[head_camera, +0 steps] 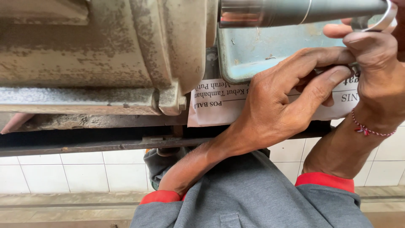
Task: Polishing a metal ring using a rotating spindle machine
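Note:
My right hand (373,63), with a red string bracelet at the wrist, is at the top right. Its fingers are closed around a bright metal ring (387,19) at the end of a shiny steel shaft (295,10). My left hand (282,99) reaches in from the lower middle. Its curled thumb and fingers meet just below my right hand, over a white printed paper (217,107). Whatever it pinches there is hidden. Both sleeves are grey with red cuffs.
A worn beige machine housing (105,42) fills the upper left, with a bolted lug at its lower corner. A chipped blue-green metal tray (261,50) sits behind the shaft. A dark steel rail (84,145) runs across, with white tiles (63,173) beyond.

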